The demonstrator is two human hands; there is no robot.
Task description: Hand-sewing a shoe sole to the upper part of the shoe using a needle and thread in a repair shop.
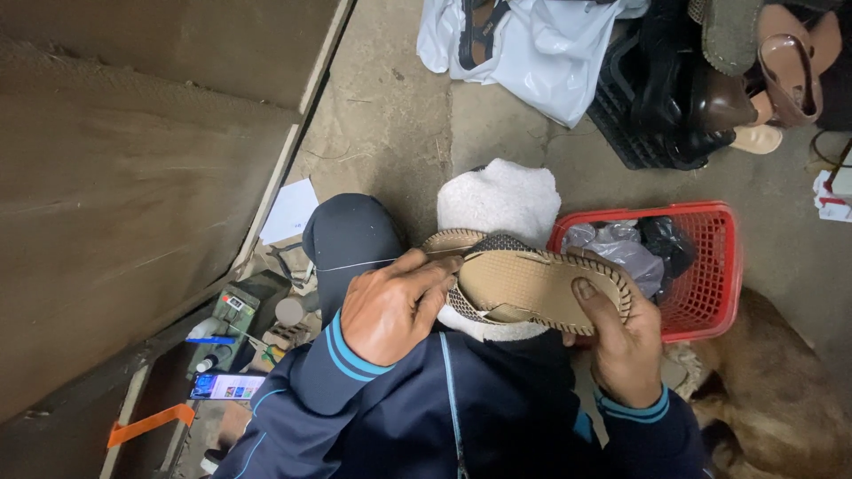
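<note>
A tan sandal (524, 282) with stitching round its edge lies sole up across my lap, over a white fluffy cloth (501, 200). My right hand (621, 341) grips the sandal from below right, thumb on the sole. My left hand (390, 306) pinches at the sandal's left edge, where a thin white thread (355, 264) runs off to the left. Any needle is too small to make out. My sleeves are dark blue with light blue stripes.
A red plastic basket (710, 293) with plastic bags stands to the right. A brown dog (772, 390) lies beside it. Shoes and a black crate (657, 115) sit at the top right, next to a white bag (541, 53). A phone (226, 386), bottles and tools lie at the lower left by a wooden board (133, 177).
</note>
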